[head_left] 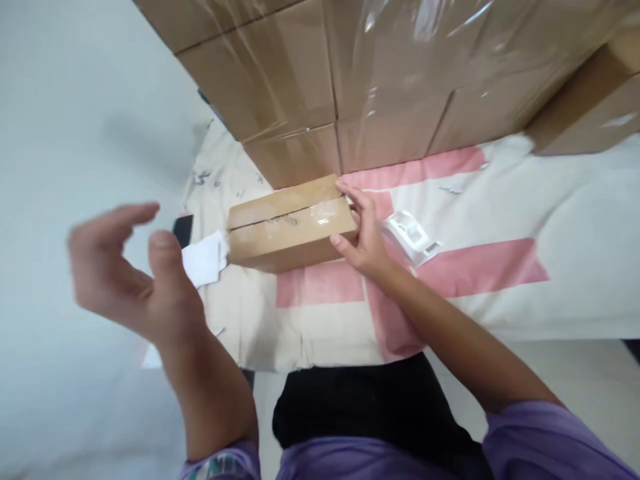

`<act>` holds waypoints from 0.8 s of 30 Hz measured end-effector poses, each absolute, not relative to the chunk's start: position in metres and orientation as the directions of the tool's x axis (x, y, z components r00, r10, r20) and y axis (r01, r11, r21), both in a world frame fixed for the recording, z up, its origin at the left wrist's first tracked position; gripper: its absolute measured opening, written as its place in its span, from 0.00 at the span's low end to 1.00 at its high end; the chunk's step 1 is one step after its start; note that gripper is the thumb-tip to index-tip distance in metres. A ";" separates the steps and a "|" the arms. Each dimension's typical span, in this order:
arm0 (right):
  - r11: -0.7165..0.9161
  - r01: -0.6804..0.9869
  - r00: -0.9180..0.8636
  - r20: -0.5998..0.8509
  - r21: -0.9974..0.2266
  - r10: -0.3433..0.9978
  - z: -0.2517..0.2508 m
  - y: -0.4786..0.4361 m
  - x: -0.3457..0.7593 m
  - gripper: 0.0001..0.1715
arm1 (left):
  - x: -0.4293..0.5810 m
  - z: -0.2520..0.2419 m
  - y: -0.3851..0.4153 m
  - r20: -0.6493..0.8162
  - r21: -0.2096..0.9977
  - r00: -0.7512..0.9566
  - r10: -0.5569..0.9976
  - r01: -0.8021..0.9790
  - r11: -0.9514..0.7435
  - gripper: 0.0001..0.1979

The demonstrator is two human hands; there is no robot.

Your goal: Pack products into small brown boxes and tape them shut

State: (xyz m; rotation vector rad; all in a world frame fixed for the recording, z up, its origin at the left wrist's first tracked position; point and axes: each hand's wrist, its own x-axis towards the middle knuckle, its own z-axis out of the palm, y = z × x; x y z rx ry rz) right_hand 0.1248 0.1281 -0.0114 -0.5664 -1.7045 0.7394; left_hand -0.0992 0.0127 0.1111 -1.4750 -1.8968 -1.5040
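Observation:
A small brown cardboard box (295,230) lies on the cloth-covered surface, its top flaps meeting along a seam with shiny clear tape near the right end. My right hand (364,233) grips that right end, thumb on the near side and fingers over the far corner. Raised at the left, well apart from the box, my left hand (135,273) has its thumb and curved fingers spread with nothing between them. A white tape dispenser (410,237) rests just right of my right hand. White paper pieces (203,260) lie by the box's left end.
Behind the box rises a stack of larger cardboard boxes (280,80) under clear plastic wrap. Another carton (590,100) stands at the far right. A dark flat object (183,230) lies beside the white wall (90,133) on the left. The cloth (325,333) has pink patches.

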 end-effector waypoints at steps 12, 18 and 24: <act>0.671 -0.010 -0.195 0.660 -0.741 0.726 -0.008 0.126 0.123 0.43 | -0.242 -0.033 -0.096 0.124 0.342 -0.758 0.640 0.638 0.690 0.46; 0.669 -0.035 -0.179 0.663 -0.742 0.726 -0.010 0.129 0.124 0.41 | -0.252 -0.030 -0.102 0.220 0.297 -0.698 0.682 0.713 0.635 0.36; 0.653 -0.033 -0.191 0.646 -0.756 0.739 -0.009 0.129 0.125 0.41 | -0.268 -0.043 -0.128 0.196 0.283 -0.759 0.620 0.650 0.706 0.40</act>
